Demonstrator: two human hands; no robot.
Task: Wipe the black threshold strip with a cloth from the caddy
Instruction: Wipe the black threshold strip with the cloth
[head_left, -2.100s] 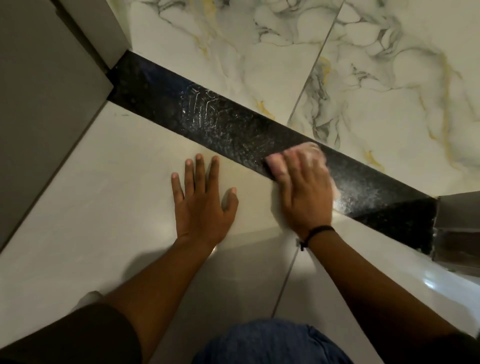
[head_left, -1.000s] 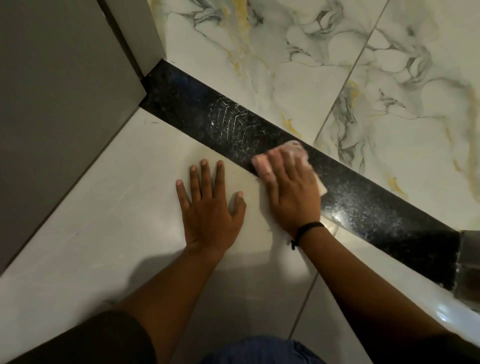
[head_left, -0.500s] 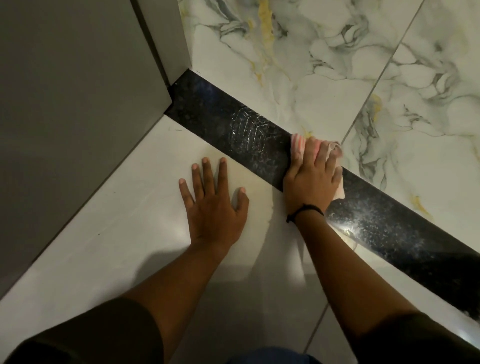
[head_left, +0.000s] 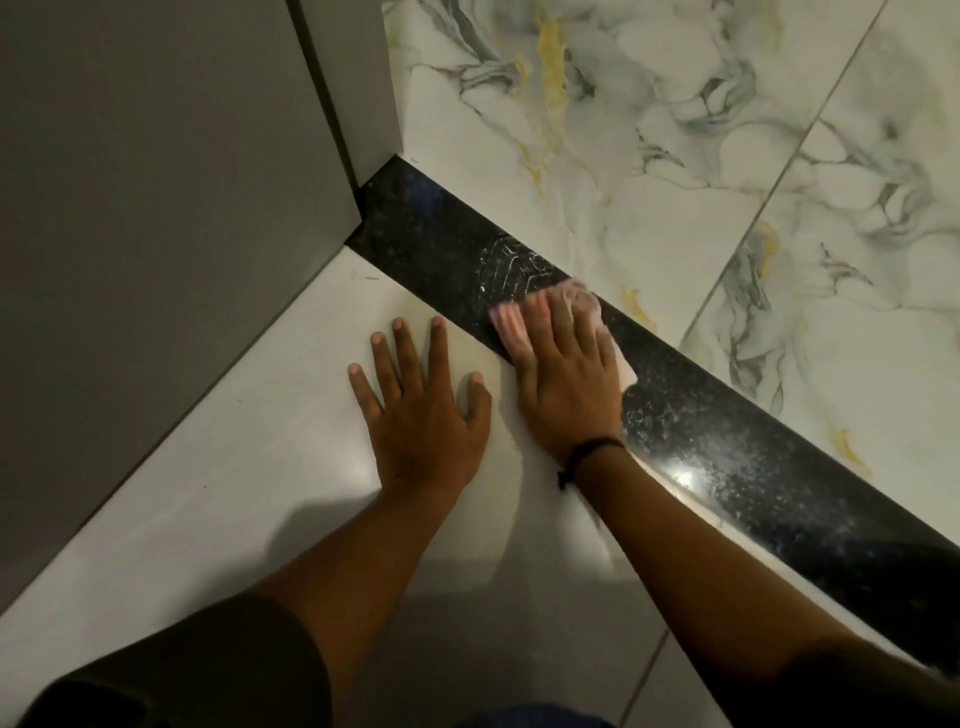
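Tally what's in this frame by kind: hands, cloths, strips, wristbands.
Hands: 2, left hand flat on the plain tile, right hand pressing the cloth
Cloths: 1, cloth on the strip
Strips: 1, strip, black
Wristbands: 1, wristband, black, on the right wrist
Total: 5

I see both forearms bare. Left hand (head_left: 423, 415): no rings, no band, nails short. Right hand (head_left: 569, 387): thin black cord bracelet (head_left: 589, 451) at wrist, small knot on inner side. Dark short sleeves (head_left: 208, 670) at upper arms. Blue fabric (head_left: 535, 719) at bottom edge, blurred.
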